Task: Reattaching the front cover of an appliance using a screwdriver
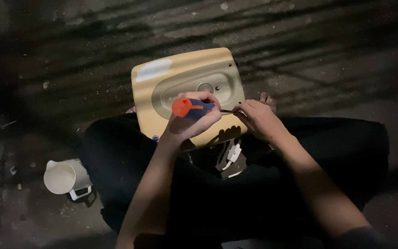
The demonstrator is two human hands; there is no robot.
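My left hand (190, 123) is closed around a screwdriver (193, 108) with an orange and blue handle. Its thin shaft points right toward my right hand (259, 119). The fingers of my right hand pinch the shaft's tip near the right edge of a beige appliance cover (166, 92). That cover is rounded, has a central knob and a pale patch at its top left, and rests tilted on my lap.
I sit with legs in dark trousers (116, 157) on a rough, dim concrete floor (47, 55). A white plastic jug (65, 177) stands by my left knee. White wires and a connector (232, 154) hang below the cover between my legs.
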